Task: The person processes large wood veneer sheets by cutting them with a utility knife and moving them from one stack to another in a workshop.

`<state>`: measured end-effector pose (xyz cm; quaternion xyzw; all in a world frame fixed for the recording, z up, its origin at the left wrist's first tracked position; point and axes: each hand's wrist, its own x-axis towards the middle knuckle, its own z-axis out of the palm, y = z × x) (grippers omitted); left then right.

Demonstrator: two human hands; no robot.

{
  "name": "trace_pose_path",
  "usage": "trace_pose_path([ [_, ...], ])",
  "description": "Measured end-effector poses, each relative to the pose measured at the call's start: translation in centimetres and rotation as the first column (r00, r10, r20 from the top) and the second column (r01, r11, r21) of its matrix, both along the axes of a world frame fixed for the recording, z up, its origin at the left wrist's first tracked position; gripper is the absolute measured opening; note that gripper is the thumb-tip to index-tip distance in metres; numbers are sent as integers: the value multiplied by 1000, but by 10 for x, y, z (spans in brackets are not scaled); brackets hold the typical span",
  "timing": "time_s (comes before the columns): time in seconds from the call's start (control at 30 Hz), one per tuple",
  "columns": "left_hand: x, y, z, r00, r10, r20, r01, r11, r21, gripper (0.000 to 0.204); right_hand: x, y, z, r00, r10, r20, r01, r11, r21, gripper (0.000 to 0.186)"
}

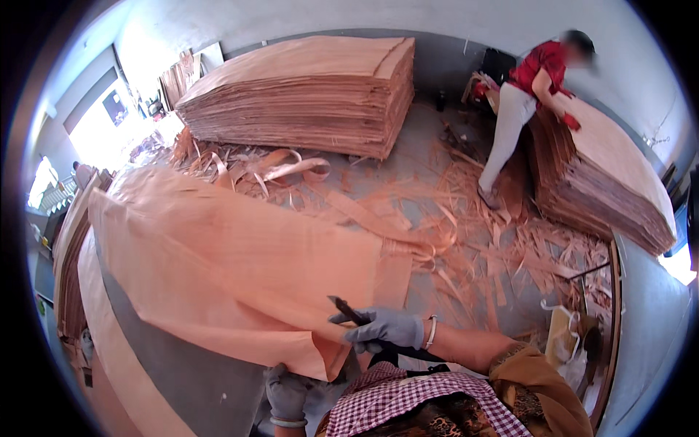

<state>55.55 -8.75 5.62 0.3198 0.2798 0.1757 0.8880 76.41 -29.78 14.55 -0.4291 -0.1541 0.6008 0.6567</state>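
Veneer sheet (233, 269), thin and pale orange, is up off the surface in front of the person, curving across the left and middle of the view, its near lower corner drooping toward the person's chest. Left hand (286, 393), in a grey glove, is low down right under that drooping corner, fingers curled up at the sheet's bottom edge; whether they actually pinch the wood I cannot tell, since the sheet covers the fingertips. Right hand (382, 329), also grey-gloved with a pale bracelet at the wrist, has its grip clenched around a dark knife (349, 312), the blade pointing up and left and lying right against the sheet's near edge. Below the sheet there's a grey tabletop (196, 386), with another pale sheet running along its left edge. Down at the bottom, a red-and-white checked apron (408, 404) over a patterned brown sleeve. Beyond the sheet, the floor (437, 218) is littered with curled strips and offcuts of veneer, thickest toward the right. Further back sits a big veneer stack (306, 95), flat and neatly squared, well apart from the hands. Over on the right, a second person (528, 102) in a red top and white trousers leans over another tall pile (604, 182) of sheets, red-gloved hands on its top. A lower stack (69, 277) shows at the far left edge, bright doorway light behind it.
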Motion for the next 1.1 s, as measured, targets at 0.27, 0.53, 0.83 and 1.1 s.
trace_pose_path([
  [0.27, 202, 3, 33, 973, -206, -100, 222, 739, 636, 21, 182, -20, 46, 977, -206, 50, 207, 978, -18, 52],
  [0.53, 383, 12, 25, 983, -185, -2, 118, 619, 776, 27, 387, -49, 59, 857, -435, 278, 458, 889, -20, 49],
  [0.83, 589, -64, 11, 912, -400, -91, 408, 907, 105, 35, 687, -81, 117, 757, -426, 495, 435, 894, 103, 31],
  [1.1, 766, -52, -70, 982, 171, -86, -190, 817, -544, 76, 881, -83, 127, 703, -555, 444, 518, 828, 215, 36],
])
